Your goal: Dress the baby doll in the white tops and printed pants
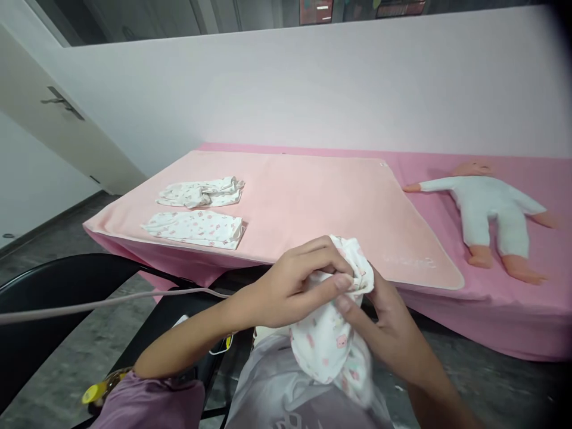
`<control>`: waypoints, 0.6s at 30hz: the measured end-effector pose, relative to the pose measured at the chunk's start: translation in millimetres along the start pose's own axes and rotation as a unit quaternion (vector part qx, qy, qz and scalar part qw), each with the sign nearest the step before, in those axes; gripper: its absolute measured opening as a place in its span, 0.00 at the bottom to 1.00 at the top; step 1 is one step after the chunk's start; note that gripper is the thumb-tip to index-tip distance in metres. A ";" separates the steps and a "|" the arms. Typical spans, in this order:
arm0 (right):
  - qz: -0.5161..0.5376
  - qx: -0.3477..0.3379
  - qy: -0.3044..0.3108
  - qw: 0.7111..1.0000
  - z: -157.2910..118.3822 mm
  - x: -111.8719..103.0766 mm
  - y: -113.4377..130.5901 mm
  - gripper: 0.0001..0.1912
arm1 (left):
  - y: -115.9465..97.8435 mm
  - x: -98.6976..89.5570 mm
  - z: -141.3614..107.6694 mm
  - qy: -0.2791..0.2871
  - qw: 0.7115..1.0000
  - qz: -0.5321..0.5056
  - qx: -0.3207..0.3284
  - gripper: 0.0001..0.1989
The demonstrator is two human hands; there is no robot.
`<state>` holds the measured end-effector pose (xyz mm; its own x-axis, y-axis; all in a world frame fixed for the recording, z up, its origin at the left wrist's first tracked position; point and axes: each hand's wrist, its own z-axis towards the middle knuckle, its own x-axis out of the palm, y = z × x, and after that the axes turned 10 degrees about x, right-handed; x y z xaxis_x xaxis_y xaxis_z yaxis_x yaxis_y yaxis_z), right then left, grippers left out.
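"So, what's at the left of the frame?"

"A black chair, lower left. Then, left of centre, a loosely folded white top behind a neater folded piece, both on a pale pink mat."

"And the left hand?"

"Just below centre, pinching the bunched upper edge of a patterned garment, which hangs over the lap."

"The right hand?"

"Right beside it, thumb on the cloth's front, fingers mostly hidden behind, the garment held between them."

"Farthest right?"

"A doll in white, lying on the brighter pink tablecloth."
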<state>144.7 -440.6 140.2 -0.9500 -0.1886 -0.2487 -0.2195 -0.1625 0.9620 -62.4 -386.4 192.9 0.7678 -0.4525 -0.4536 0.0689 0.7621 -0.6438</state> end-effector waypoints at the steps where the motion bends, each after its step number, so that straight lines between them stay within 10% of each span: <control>1: 0.014 0.023 0.003 1.000 -4.9 -5.2 -4.3 0.24 | 4.1 3.5 -1.1 0.010 1.000 -0.007 -0.003 0.06; 11: 0.056 0.089 -0.013 0.994 -17.2 -27.2 -36.7 0.15 | 33.3 30.4 -17.7 0.097 0.985 -0.088 -0.109 0.16; 18: -0.067 0.066 -0.045 0.995 -5.0 -77.9 -35.4 0.16 | 44.0 -29.6 -7.9 -0.006 0.990 0.067 -0.121 0.07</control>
<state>227.6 -425.0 125.0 -0.9250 -0.0855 -0.3701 -0.3670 -0.0508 0.9289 -87.2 -343.1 173.1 0.7677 -0.3486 -0.5377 -0.1867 0.6810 -0.7081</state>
